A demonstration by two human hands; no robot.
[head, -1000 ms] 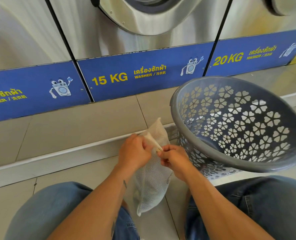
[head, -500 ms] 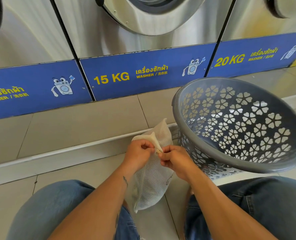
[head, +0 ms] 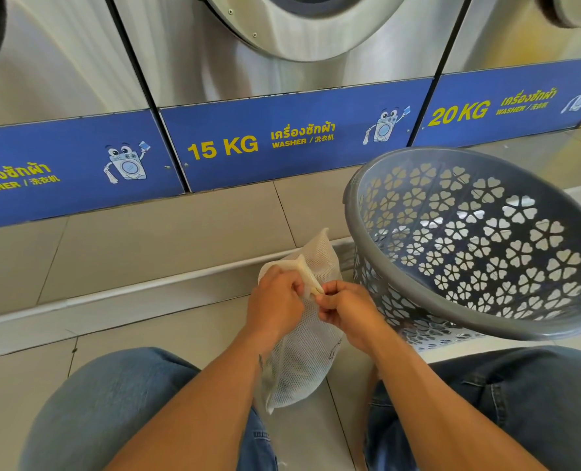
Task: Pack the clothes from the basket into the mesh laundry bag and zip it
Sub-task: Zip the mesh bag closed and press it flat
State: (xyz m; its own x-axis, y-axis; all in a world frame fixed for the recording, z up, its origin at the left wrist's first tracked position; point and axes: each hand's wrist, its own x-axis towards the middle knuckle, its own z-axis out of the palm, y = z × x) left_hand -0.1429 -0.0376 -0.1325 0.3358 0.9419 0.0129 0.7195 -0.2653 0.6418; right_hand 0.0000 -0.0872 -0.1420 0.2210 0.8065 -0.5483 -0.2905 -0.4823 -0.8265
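Note:
A white mesh laundry bag (head: 304, 362) hangs between my knees, bulging with pale cloth inside. My left hand (head: 275, 307) grips the bag's top edge by the cream zipper band. My right hand (head: 347, 309) pinches the same band right beside it, fingertips almost touching the left hand. The grey plastic basket (head: 452, 321) with flower-shaped holes stands tilted toward me at the right, and I see no clothes in it.
Steel washing machines with blue 15 KG (head: 223, 147) and 20 KG (head: 459, 112) labels line the back, above a tiled step (head: 146, 246). My knees in blue jeans (head: 112, 409) flank the bag on the tiled floor.
Both hands stay at the zipper band with only small finger shifts. The bag's top has turned slightly and the view has drifted a little.

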